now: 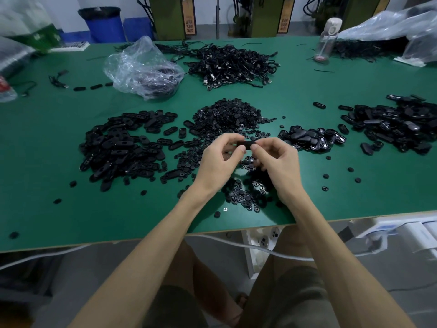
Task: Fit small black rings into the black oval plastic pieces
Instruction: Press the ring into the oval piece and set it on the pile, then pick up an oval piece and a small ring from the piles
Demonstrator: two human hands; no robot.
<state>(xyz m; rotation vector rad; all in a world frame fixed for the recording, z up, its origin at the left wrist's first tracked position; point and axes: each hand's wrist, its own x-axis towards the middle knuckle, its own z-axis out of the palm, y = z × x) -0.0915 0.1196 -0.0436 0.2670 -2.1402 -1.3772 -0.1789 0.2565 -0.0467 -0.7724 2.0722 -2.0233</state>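
Note:
Both hands meet above the middle of the green table (71,216). A black oval plastic piece (246,144) is pinched between my left hand (222,162) and my right hand (275,159), each gripping one end with thumb and fingers. Whether a ring sits in it cannot be seen. Small black rings (227,114) lie heaped behind the hands and scattered under them (246,192). A large pile of oval pieces (125,147) lies to the left. A smaller heap of oval pieces (312,138) sits to the right.
A further heap of black parts (397,124) lies far right. A tangle of black cables (234,65) and a clear plastic bag (144,67) sit at the back. A clear bottle (327,41) stands back right. Loose rings dot the table near its front edge.

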